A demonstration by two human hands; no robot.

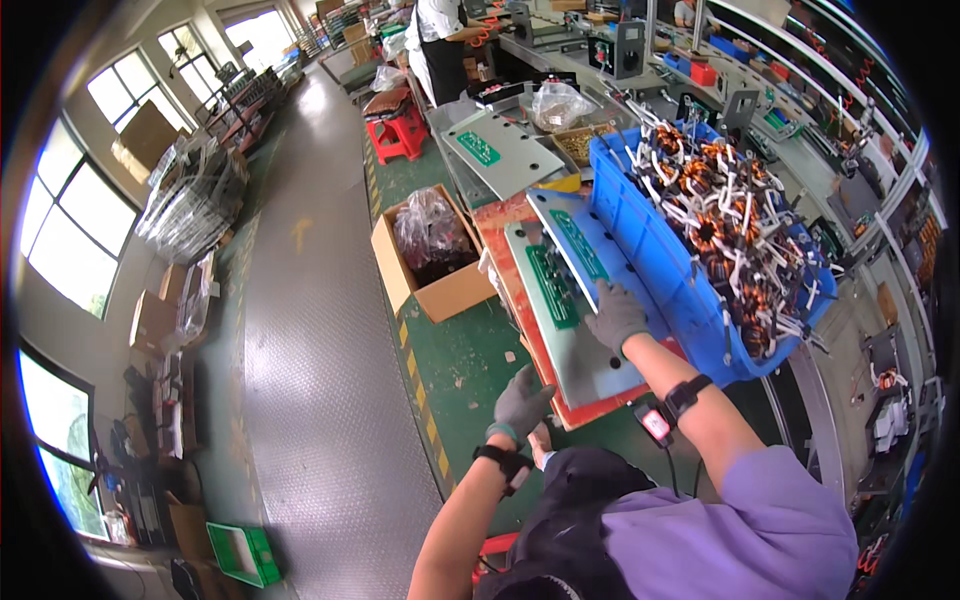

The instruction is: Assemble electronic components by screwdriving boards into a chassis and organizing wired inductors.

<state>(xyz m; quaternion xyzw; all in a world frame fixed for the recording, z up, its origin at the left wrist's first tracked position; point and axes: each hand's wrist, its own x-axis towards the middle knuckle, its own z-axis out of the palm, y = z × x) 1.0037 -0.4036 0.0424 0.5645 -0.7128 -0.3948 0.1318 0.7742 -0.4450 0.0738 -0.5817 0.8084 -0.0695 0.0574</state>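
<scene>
While the right hand (618, 315) lies in a grey glove against the near part of the tilted plate (612, 262), its fingers bent at the plate's left edge, I cannot tell whether they grip it or only press on it. The left hand (522, 405), gloved alike, has its fingers loosely open and empty, just beside the near left corner of the red surface (595, 408). Across that surface lies the flat plate (580, 355), grey with a long green circuit board (550, 287) toward its far end; the tilted plate, bearing a green board of its own, partly covers its right side. Along the right edge of the surface stands a blue crate (640, 230), heaped with copper coils (708, 232) that trail white leads. Beyond the far edge rests a third grey plate (522, 165), and off the left edge a cardboard box (455, 295) holds a clear plastic bag (430, 228).
</scene>
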